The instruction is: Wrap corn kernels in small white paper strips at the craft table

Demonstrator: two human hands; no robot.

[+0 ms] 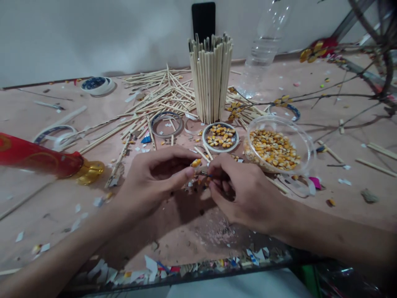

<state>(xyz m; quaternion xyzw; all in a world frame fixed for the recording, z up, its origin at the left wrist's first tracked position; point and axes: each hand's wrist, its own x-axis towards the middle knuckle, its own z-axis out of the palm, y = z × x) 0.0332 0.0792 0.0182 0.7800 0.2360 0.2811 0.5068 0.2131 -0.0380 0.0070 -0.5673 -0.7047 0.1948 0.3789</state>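
My left hand [156, 176] pinches a yellow corn kernel [196, 162] between thumb and forefinger, low over the table's front middle. My right hand [245, 192] meets it from the right, its fingers closed on a thin dark tool [205, 174] whose tip touches the kernel. Just behind the hands a tape ring [221, 145] holds several kernels. To its right stands a clear plastic bowl [308, 147] full of corn kernels [274, 150].
A cylinder of upright wooden sticks [211, 78] stands at the back middle, with loose sticks [155, 101] spread to its left. A red and gold tube [40, 159] lies at left. A clear bottle [266, 45], bare branches [341, 95] and tape rolls [98, 85] lie around. Paper scraps [186, 269] litter the front edge.
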